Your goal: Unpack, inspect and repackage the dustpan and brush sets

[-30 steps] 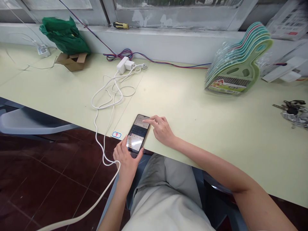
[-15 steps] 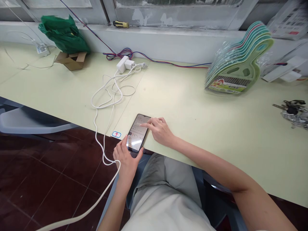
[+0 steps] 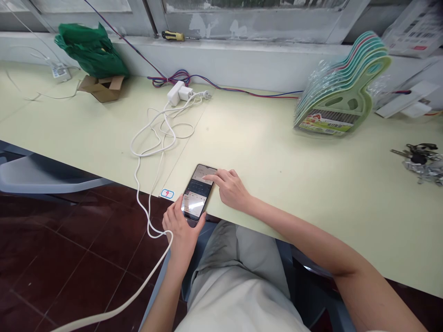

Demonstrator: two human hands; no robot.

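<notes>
A smartphone (image 3: 198, 191) with a lit screen lies slanted at the table's front edge. My left hand (image 3: 180, 226) grips its lower end, thumb on the right side and fingers along the left. From the right, my right hand (image 3: 231, 188) reaches over the upper part of the screen. Its index finger points out onto the glass while the other fingers are bent, and nothing is in it. Whether the fingertip presses or hovers I cannot tell. A dark band crosses the screen, with a bright reflection below it.
A white power strip (image 3: 175, 93) with plugs and looped white cable (image 3: 152, 152) lies left of the phone; the cable hangs past the edge. Bundled dustpans (image 3: 341, 99), a foil-wrapped bundle (image 3: 424, 163), a small cardboard box (image 3: 104, 90), a green bag (image 3: 90, 48) and a screwdriver (image 3: 175, 35) surround.
A dark band has appeared across the middle of the phone screen. Both hands and the phone stay almost where they were.
</notes>
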